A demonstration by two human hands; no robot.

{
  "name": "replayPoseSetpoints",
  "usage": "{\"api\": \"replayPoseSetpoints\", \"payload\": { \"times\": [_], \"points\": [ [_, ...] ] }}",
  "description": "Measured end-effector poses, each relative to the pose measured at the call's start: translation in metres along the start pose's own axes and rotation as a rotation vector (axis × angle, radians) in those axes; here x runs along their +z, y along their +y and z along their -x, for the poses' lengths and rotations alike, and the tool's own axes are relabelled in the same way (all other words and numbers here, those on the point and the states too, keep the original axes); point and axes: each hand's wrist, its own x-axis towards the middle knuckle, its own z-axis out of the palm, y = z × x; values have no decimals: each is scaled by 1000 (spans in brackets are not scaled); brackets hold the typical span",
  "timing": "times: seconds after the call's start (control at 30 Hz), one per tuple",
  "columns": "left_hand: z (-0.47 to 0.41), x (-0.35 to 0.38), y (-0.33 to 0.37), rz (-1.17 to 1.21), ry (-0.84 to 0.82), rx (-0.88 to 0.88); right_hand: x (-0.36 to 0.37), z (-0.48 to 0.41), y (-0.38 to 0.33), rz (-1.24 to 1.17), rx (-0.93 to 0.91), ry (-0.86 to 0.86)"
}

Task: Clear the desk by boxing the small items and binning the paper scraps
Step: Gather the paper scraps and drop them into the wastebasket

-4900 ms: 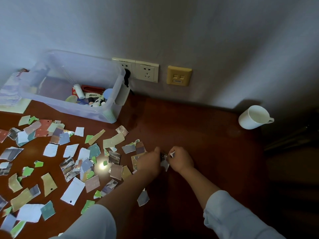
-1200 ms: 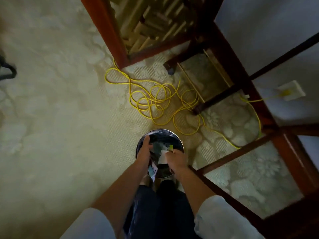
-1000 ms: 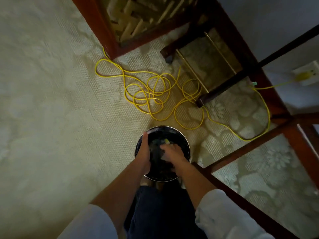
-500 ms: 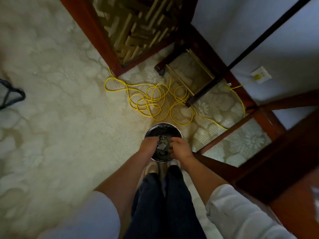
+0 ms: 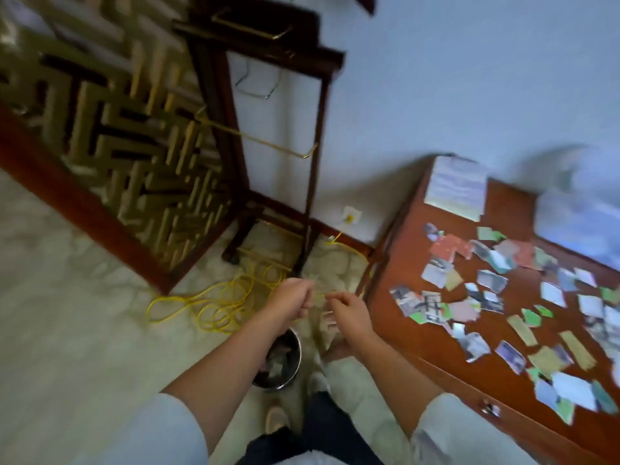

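**A:** What are the hands doing now?

**B:** They are coming up from the bin. The left hand (image 5: 291, 301) and right hand (image 5: 349, 313) are hanging side by side, fingers loosely curled. I am seeing nothing held in either, though motion blur is softening both.

**A:** So the handful is gone?

**B:** It is looking that way. Half a second ago both were at the bin's mouth with paper between them. Now they are hovering above it. The bin (image 5: 298, 354) is sitting on the floor (image 5: 84, 330) under the left forearm, with dropped scraps (image 5: 279, 360) lying inside.

**A:** And the view?

**B:** It is swinging back toward the bench (image 5: 402, 263), which is coming in on the right.

**A:** How much is waiting there?

**B:** Plenty. Paper scraps (image 5: 490, 280) are lying scattered over most of it, with a notepad (image 5: 457, 187) at the far corner. The clear box (image 5: 577, 223) is showing only as a blur at the back, so I cannot tell what it is holding.

**A:** Meaning?

**B:** I am judging one load binned, and several more trips are looking necessary.
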Motion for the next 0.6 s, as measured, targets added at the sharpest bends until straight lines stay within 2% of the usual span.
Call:
{"api": "replayPoseSetpoints", "payload": {
  "times": [0.27,0.47,0.6],
  "points": [
    [39,109,33,-194,-214,132,-111,44,-2,-254,-69,284],
    [67,209,31,-343,-321,232,-211,81,20,-423,-93,477],
    [90,283,18,-391,-417,246,-278,108,48,-451,-81,598]
  ]
}}
